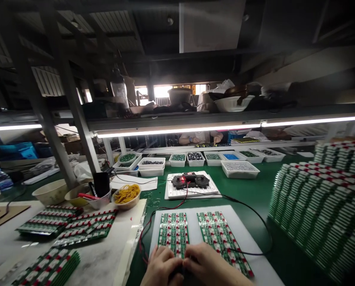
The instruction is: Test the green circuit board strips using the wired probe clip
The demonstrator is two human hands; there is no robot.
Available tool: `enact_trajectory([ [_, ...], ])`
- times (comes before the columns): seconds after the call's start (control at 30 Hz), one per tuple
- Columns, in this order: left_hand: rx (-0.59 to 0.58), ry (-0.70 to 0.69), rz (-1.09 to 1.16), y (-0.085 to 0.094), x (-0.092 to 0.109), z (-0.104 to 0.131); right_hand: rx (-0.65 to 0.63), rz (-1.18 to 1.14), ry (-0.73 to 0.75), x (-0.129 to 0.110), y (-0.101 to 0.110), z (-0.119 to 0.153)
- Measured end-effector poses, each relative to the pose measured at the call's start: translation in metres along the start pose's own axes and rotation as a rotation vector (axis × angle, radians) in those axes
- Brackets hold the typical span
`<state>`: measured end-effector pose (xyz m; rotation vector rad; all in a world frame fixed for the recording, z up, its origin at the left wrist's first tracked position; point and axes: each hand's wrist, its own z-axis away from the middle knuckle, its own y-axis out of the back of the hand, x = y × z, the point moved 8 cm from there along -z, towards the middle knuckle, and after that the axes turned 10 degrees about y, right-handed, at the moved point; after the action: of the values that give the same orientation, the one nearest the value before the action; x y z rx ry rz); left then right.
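Note:
Both hands meet at the near end of a green circuit board panel [173, 230] with rows of white and red parts. My left hand [163, 265] has its fingers curled in at the panel's near left corner. Beside it my right hand [205, 263] is closed, its fingertips almost touching the left ones. Whatever lies between the fingers is hidden. A second panel [217, 232] lies to the right, partly behind my right hand. Under both panels is a white foam sheet [237, 218]. A black cable [255, 204] loops round to near my right hand, and red and black wires run down by my left.
Ahead, a black device [190, 180] with a red light sits on a white tray. Tall stacks of boards [320, 218] stand at right; more boards [85, 227] lie at left. Beyond are white bins [240, 173] of small parts and a bowl of yellow rubber bands [126, 194]. A co-worker's hands [217, 138] show behind.

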<state>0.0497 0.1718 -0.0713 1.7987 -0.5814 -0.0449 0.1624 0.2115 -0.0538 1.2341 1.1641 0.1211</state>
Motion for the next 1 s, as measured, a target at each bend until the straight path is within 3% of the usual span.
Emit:
enact_trajectory([
  [0.47, -0.014, 0.004, 0.001, 0.016, 0.014, -0.001, -0.005, -0.106, 0.1, -0.001, 0.001, 0.007],
  [0.8, -0.129, 0.012, 0.066, 0.013, 0.017, -0.003, 0.007, -0.123, 0.055, 0.002, 0.003, 0.008],
  [1.0, -0.13, 0.015, 0.1, 0.015, 0.018, -0.002, -0.003, -0.115, 0.041, 0.0, 0.004, 0.009],
])
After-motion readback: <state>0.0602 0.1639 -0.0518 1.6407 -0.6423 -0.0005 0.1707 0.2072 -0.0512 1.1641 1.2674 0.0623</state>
